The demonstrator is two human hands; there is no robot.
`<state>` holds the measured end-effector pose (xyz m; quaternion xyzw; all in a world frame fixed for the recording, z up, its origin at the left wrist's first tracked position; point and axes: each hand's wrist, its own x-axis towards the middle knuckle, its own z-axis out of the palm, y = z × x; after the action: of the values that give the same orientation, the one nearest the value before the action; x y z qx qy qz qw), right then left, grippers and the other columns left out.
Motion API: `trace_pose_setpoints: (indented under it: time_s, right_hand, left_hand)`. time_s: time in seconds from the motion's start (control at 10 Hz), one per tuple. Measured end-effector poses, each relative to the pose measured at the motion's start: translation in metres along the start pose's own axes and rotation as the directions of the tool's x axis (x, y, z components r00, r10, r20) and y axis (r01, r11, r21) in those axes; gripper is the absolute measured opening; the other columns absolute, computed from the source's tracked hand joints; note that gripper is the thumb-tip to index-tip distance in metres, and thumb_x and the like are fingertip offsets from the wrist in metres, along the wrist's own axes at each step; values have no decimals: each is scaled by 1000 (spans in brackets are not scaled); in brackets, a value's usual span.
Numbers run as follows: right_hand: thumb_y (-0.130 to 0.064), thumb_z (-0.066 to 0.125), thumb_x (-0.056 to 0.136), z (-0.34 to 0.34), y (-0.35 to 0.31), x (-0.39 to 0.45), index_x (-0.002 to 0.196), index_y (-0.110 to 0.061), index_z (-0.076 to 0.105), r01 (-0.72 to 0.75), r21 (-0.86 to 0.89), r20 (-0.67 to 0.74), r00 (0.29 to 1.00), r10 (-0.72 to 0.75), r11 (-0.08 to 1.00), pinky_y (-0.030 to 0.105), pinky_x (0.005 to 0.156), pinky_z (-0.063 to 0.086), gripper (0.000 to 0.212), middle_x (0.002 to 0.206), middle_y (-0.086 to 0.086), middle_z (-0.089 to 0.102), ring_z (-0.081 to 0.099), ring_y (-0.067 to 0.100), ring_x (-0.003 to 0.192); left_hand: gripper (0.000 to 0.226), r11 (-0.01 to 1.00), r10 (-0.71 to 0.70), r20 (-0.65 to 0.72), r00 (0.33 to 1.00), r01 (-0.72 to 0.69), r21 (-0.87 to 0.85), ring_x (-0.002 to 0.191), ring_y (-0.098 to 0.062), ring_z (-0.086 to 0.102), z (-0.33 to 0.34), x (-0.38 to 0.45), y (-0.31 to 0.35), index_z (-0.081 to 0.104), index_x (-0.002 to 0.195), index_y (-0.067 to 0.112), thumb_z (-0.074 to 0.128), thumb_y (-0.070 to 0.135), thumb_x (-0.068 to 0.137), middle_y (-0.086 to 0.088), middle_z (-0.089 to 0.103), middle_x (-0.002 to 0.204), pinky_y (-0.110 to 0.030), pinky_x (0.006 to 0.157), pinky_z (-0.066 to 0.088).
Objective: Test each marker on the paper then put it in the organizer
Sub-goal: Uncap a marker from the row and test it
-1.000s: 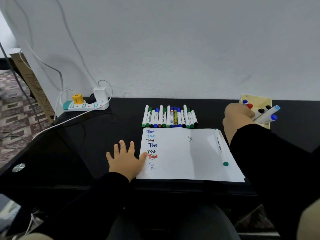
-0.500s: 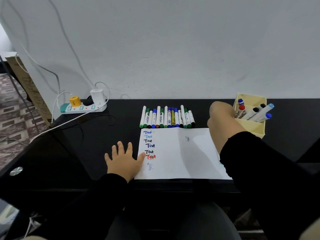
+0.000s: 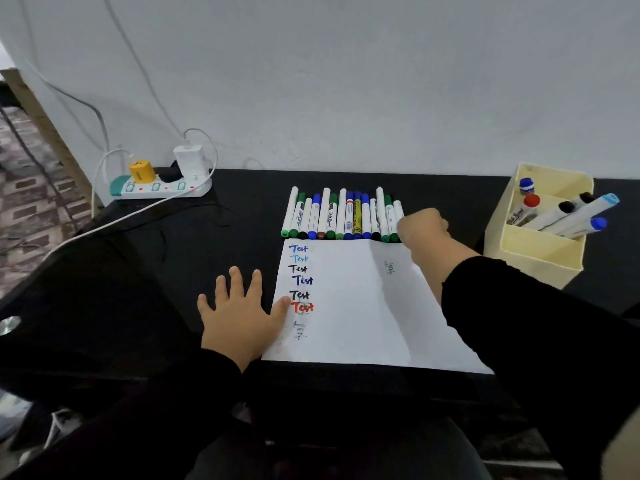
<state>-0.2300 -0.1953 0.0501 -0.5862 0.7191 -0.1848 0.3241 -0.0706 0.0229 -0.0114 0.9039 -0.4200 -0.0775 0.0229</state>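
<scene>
Black desk [image 3: 242, 216]: marker row [image 3: 343, 216] just behind paper [image 3: 356, 306]. My right hand [image 3: 420, 228] curls over row's right end, grasp unclear; left hand [image 3: 239, 320] flat, pinning paper's edge. Markers judged light, stiff, slick; I take mid-barrel. Organizer [image 3: 540, 251] right of paper.

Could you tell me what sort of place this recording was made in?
Probably a home or small office desk: a black desk against a plain wall, a power strip with chargers, and a cream organizer holding markers.

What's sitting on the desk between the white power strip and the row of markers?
In the head view, only bare black desk lies between the white power strip and the row of markers.
</scene>
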Motion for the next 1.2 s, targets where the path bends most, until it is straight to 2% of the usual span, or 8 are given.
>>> trace_pose_setpoints:
  time_s: [0.2, 0.3, 0.4, 0.5, 0.6, 0.8, 0.9, 1.2]
  right_hand:
    - [-20, 48, 94, 7, -8, 24, 126, -2, 50, 68, -236, 29, 998, -63, 969, 34, 98, 43, 37, 123, 14, 55, 53, 26, 113]
    - [-18, 45, 95, 7, -6, 31, 105, 1, 57, 123, -262, 65, 992, -109, 957, 30, 70, 40, 25, 81, 9, 51, 49, 21, 70]
    - [-12, 49, 92, 5, -1, 36, 120, 1, 58, 169, -129, 80, 984, -160, 977, 24, 52, 32, 33, 66, 1, 36, 32, 13, 55]
    - [-13, 50, 91, -1, 2, 28, 123, 1, 57, 159, -49, 66, 986, -156, 986, 21, 51, 32, 36, 73, 3, 44, 41, 18, 62]
    - [-22, 49, 95, -6, -2, 20, 117, 3, 57, 115, -28, 31, 993, -115, 993, 28, 69, 47, 34, 74, 8, 47, 49, 23, 77]
    - [-32, 52, 94, -20, -3, -10, 95, -7, 44, 52, 154, 15, 998, -55, 987, 28, 70, 39, 27, 69, 4, 40, 37, 14, 57]
    - [-30, 52, 91, -30, 2, -29, 101, -4, 54, 39, 258, 32, 998, -49, 965, 27, 58, 38, 28, 80, 7, 53, 40, 14, 59]
    - [-14, 52, 88, -56, 8, -97, 90, -3, 60, 80, 474, 198, 961, -195, 877, 20, 45, 28, 15, 67, 7, 57, 37, 12, 50]
  left_hand:
    - [75, 1000, -3, 2, 1000, 3, -2, 145, -26, -10, 1, 1, 1, 1, 150, 28, 19, 67, 89, -5, -11, 158, -52, 114, -3]
    - [75, 1000, 0, 8, 1000, 0, 2, 145, -26, -10, 1, 2, 0, 0, 150, 28, 18, 68, 89, -5, -11, 158, -52, 114, -3]
    - [75, 1000, 5, 14, 1000, -5, 11, 145, -26, -10, 1, 2, 0, 0, 150, 28, 17, 68, 89, -5, -11, 158, -52, 114, -3]
    - [75, 1000, 4, 21, 1000, -4, 13, 145, -26, -10, 1, 2, -1, -1, 150, 28, 17, 68, 89, -5, -11, 158, -52, 114, -3]
    - [75, 1000, 4, 20, 1000, -4, 17, 145, -26, -10, 1, 2, -1, 0, 150, 28, 17, 68, 89, -5, -11, 158, -52, 113, -2]
    - [76, 1000, 15, 16, 1000, -15, -4, 145, -28, -7, -2, -2, 0, 2, 151, 26, 18, 68, 89, -7, -8, 158, -53, 114, -2]
    - [77, 999, 30, 17, 999, -30, -27, 145, -29, -6, -3, -4, -1, 4, 151, 24, 18, 68, 89, -8, -6, 158, -53, 114, -2]
    - [72, 950, 84, 6, 996, -78, -303, 146, -22, 0, -23, -19, 0, 6, 151, 20, 29, 58, 94, -6, 3, 159, -47, 116, -2]
